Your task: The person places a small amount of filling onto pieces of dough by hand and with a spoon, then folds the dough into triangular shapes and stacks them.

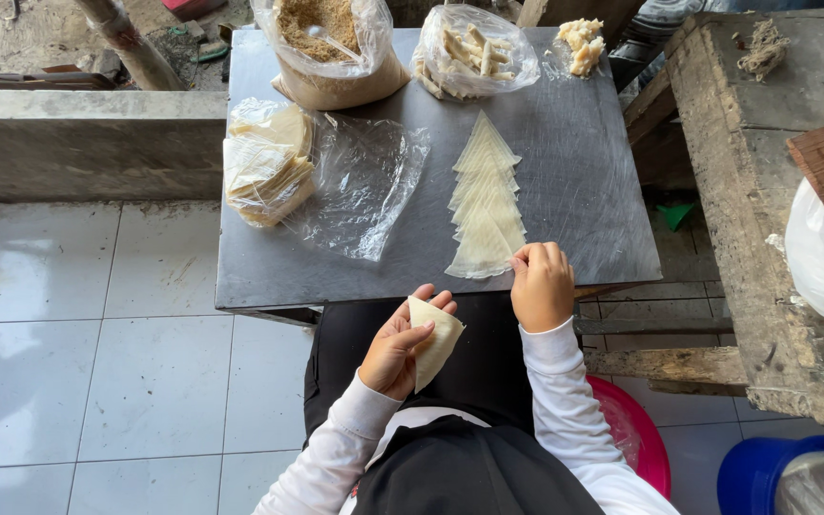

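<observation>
Hands of a seated person in white sleeves work at the near edge of a grey worktop (565,172), seen from above.

The left hand (395,348) is held over the lap, just short of the worktop's near edge. Its grip is closed on a folded wrapper (434,341), a pale, thin sheet of dough pinched between thumb and fingers and standing clear of the worktop.

The right hand (542,284) rests at the near edge, fingers curled down and touching the nearest corner of a row of wrappers (484,205). Whether this grip has pinched a sheet or only presses on it cannot be told. The row is made of pale triangular sheets laid overlapping, running from near to far down the middle of the worktop.

To the left lies a wrapper stack (267,162) in crumpled clear plastic. At the far edge stand a crumb bag (331,48) of brown crumbs on the left, a bag of sticks (474,48) holding pale cut strips in the middle, and a small filling pile (581,40) on the right.

A rough wooden bench (746,191) stands to the right. White floor tiles (97,362) show on the left.
</observation>
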